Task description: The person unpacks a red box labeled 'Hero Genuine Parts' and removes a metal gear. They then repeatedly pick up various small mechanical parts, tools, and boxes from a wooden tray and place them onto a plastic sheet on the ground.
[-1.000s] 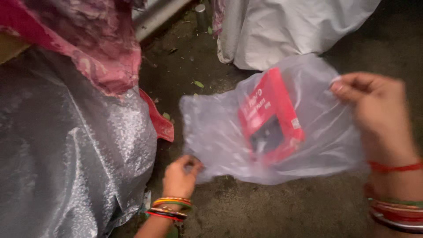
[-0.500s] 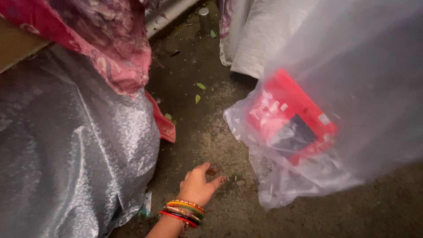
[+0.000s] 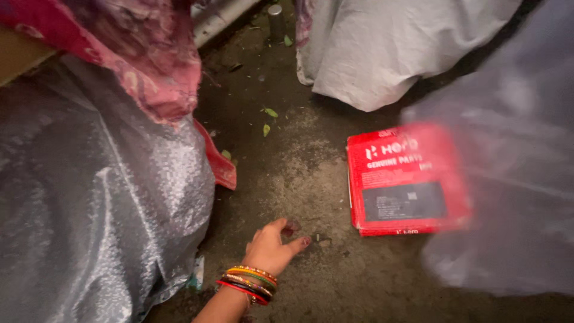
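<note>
My left hand (image 3: 270, 244), with several bangles at the wrist, rests fingertips-down on the dirty concrete floor and holds nothing. A small dark scrap (image 3: 320, 238) lies just beyond its fingers. To the right, a flat red box with a dark label (image 3: 406, 179) lies on the floor, about a hand's width from my fingers. Its right side is blurred and overlapped by a clear plastic bag (image 3: 514, 179) that fills the right of the view. My right hand is out of sight.
A large silvery-grey plastic sack (image 3: 95, 209) fills the left, with a red and pink patterned cloth (image 3: 149, 54) draped over its top. A white sack (image 3: 388, 48) stands at the back. A small metal cylinder (image 3: 275, 18) and green leaf bits (image 3: 267, 119) lie on the floor.
My left hand let go of the bag and dropped to the floor. The bag swung up and to the right, and the red box now shows outside it on the floor.
</note>
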